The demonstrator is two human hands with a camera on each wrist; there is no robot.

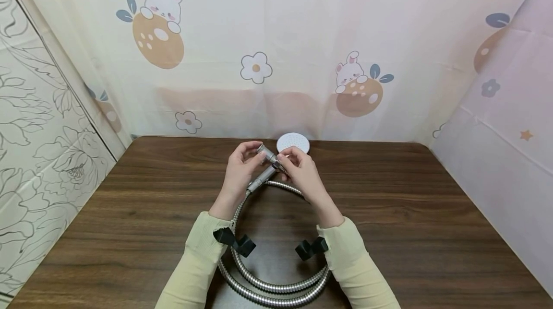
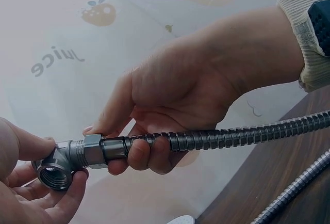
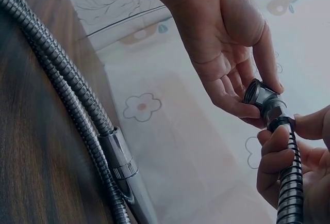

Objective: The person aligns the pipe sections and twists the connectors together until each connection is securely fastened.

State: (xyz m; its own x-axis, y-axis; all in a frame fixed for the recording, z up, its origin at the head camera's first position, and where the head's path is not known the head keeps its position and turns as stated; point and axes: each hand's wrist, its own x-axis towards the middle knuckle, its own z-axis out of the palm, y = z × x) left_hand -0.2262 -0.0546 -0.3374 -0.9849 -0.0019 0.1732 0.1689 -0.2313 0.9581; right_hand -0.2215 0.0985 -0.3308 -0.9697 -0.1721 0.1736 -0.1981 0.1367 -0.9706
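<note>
My left hand point(image 1: 237, 172) pinches a chrome angled pipe fitting point(image 2: 64, 155) between thumb and fingers; its threaded round opening faces the camera in the left wrist view. Against it, my right hand point(image 1: 303, 174) grips the end of a metal shower hose point(image 2: 216, 139), thumb at the hex nut point(image 2: 95, 150). Fitting and nut stand in line, joined end to end, with some thread showing between them. Both hands are raised over the far part of the table. Behind them lies a shower head point(image 1: 293, 141) with a white face, its chrome handle point(image 3: 126, 170) connected to the hose's other end.
The hose lies coiled in loops point(image 1: 281, 289) on the dark wooden table point(image 1: 402, 203), beneath the forearms. A curtain printed with rabbits point(image 1: 302, 35) hangs behind the table's far edge. Flower-patterned panels point(image 1: 39, 155) stand at the left.
</note>
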